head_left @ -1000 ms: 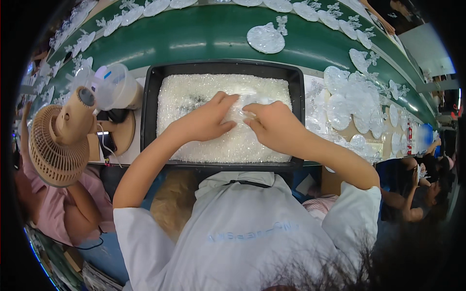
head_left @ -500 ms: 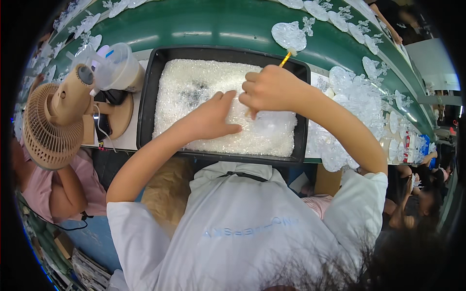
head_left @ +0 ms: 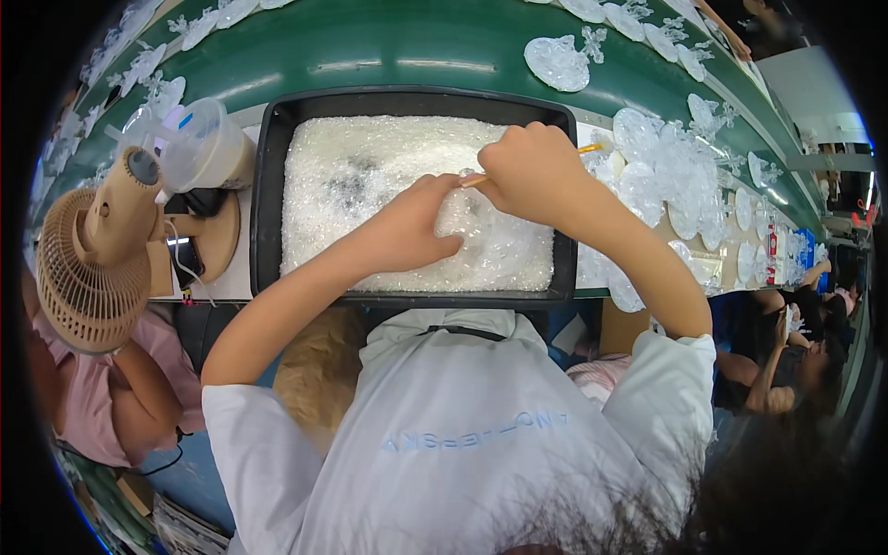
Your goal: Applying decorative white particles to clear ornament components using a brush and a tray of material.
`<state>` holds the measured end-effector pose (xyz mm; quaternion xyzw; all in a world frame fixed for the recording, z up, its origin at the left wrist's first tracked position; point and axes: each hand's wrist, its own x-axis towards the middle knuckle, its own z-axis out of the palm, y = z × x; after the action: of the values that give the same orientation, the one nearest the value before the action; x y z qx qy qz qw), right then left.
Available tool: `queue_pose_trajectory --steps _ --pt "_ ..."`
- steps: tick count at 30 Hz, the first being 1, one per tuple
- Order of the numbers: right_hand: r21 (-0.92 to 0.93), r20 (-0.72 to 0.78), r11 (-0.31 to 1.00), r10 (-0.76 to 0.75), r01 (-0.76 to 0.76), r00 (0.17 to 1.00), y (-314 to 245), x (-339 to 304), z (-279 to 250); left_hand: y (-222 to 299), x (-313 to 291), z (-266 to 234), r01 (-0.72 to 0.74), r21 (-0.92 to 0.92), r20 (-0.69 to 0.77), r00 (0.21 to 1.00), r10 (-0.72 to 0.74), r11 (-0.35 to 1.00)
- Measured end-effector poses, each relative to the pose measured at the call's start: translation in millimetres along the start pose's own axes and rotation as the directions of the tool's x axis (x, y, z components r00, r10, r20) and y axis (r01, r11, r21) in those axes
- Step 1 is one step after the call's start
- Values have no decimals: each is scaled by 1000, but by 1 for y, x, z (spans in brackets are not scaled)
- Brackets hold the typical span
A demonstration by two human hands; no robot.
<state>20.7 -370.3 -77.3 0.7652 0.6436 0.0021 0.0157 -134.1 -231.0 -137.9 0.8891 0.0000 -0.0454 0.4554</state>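
Observation:
A black rectangular tray (head_left: pixel 566 250) lies in front of me, filled with small clear and whitish beads (head_left: pixel 319 245). Above them, my left hand (head_left: pixel 412 227) curves its thumb and forefinger around a shiny clear plastic piece (head_left: pixel 458 220), whose edges blend into the beads. My right hand (head_left: pixel 532 176) is closed on a thin paintbrush (head_left: pixel 589 148). Its gold-coloured end sticks out to the right past the knuckles, and the wooden handle end points left, close by my left fingertips. Most of the brush is hidden by the fist.
A beige fan (head_left: pixel 97 268) and a translucent plastic jug (head_left: pixel 208 148) stand left of the tray. Many clear disc-shaped ornaments (head_left: pixel 661 176) are piled to the right. One ornament (head_left: pixel 558 63) lies on the green conveyor belt (head_left: pixel 435 42) beyond. A person in pink (head_left: pixel 139 398) sits at left.
My right hand has turned, so the paintbrush has swung from pointing up and away to lying nearly level, pointing right. My left hand holds about the same place; the view has shifted slightly.

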Motion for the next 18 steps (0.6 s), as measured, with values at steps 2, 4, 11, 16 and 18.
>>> queue_pose_trajectory --steps 2,4,11,16,18 --pt "12 -9 998 65 -65 998 -1 -9 -3 6 -5 -4 -18 -53 -19 1000 17 998" --pt "103 -27 975 201 -197 979 -3 -20 -7 11 -13 -16 20 -198 11 1000 -18 980" --pt "295 -135 880 424 -372 896 -20 -43 -5 18 -21 -37 75 -127 -84 993 -86 989" --pt "390 -31 803 499 -450 866 -32 -60 -4 4 -19 -51 159 -276 -118 973 -197 948" --pt "479 -112 771 527 -419 843 -44 -70 -5 -3 -14 -54 123 -356 -159 969 -189 926"
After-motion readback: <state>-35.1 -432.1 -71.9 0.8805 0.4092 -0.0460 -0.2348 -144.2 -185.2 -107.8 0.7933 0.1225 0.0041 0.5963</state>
